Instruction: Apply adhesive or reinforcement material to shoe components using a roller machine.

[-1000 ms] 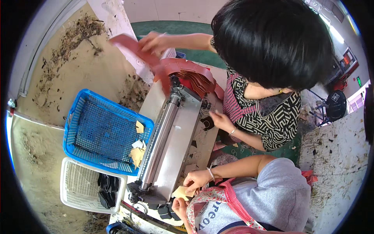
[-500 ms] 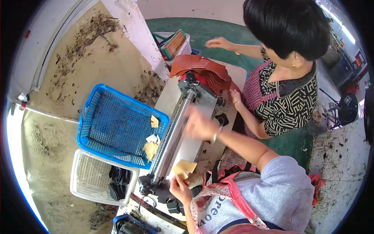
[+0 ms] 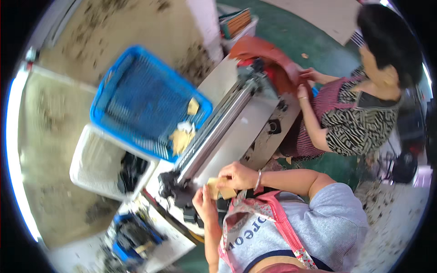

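Close in front of my apron, both hands meet on a small flat tan piece with cut edges (image 3: 226,193). My left hand (image 3: 205,203) pinches its left side, thumb uppermost. The fingers of my right hand (image 3: 238,176) close on its upper edge; a bracelet circles that wrist. Whether it is one piece or a few stacked, I cannot tell. Just beyond my hands lies a machine with a long shiny metal roller (image 3: 217,132). Beside the roller, a blue mesh basket (image 3: 152,68) holds several similar tan pieces (image 3: 182,140) at its near right corner.
A white basket (image 3: 93,164) with black pieces (image 3: 131,170) sits left of the machine. At the far end, a co-worker's hands (image 3: 304,84) touch a pile of reddish-brown sheets (image 3: 268,50). Lower left is a blue-and-black object (image 3: 136,232). A black item (image 3: 274,126) lies on the table.
My right hand has come back from over the roller to the tan piece in my left hand. The co-worker's hands have come together at the reddish-brown sheets. The view has shifted.
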`<state>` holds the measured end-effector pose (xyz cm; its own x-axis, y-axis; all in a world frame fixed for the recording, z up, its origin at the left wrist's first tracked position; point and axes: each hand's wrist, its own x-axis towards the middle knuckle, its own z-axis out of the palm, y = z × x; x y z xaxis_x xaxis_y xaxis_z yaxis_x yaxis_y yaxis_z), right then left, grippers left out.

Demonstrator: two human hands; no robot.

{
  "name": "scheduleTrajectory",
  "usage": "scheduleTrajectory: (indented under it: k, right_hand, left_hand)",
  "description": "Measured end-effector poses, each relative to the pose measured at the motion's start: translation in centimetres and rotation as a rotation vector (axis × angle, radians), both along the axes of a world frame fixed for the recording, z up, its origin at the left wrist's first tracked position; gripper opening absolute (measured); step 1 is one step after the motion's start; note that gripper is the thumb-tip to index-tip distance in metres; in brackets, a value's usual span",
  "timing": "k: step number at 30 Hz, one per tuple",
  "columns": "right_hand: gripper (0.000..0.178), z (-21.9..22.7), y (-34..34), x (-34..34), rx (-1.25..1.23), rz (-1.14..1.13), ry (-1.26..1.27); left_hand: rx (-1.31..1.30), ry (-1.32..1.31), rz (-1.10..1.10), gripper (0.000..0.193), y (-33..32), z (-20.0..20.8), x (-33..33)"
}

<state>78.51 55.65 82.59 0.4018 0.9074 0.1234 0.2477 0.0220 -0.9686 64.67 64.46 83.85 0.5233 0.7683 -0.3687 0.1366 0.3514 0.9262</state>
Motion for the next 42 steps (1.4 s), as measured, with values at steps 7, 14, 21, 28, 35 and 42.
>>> scheduleTrajectory:
  k: [7,14,21,28,35,42]
  right_hand:
    - [0.021,0.8,0.7,0.6,-0.276,-0.09,0.408]
    - [0.023,-0.3,0.8,-1.0,-0.213,-0.035,0.093]
    - [0.028,-2.6,0.7,-1.9,-0.138,-0.086,-0.068]
    - [0.026,-3.9,1.5,-1.8,-0.25,-0.109,0.275]
    - [0.025,-3.2,1.3,-0.7,-0.265,-0.011,0.104]
    - [0.026,-4.1,1.7,-1.2,-0.174,-0.076,0.161]
  left_hand:
    - [-0.199,-0.165,0.131,0.017,-0.9,-1.6,-0.4]
    - [-0.288,-0.123,0.059,0.021,-2.6,-2.4,-0.9]
    - [-0.385,-0.076,0.067,0.023,-2.7,-2.4,-1.0]
    - [-0.399,-0.057,0.098,0.027,-2.5,-3.0,-1.4]
    - [-0.682,-0.13,0.107,0.027,-2.2,-3.1,-1.9]
    - [-0.778,-0.203,0.128,0.028,-2.2,-2.6,-2.4]
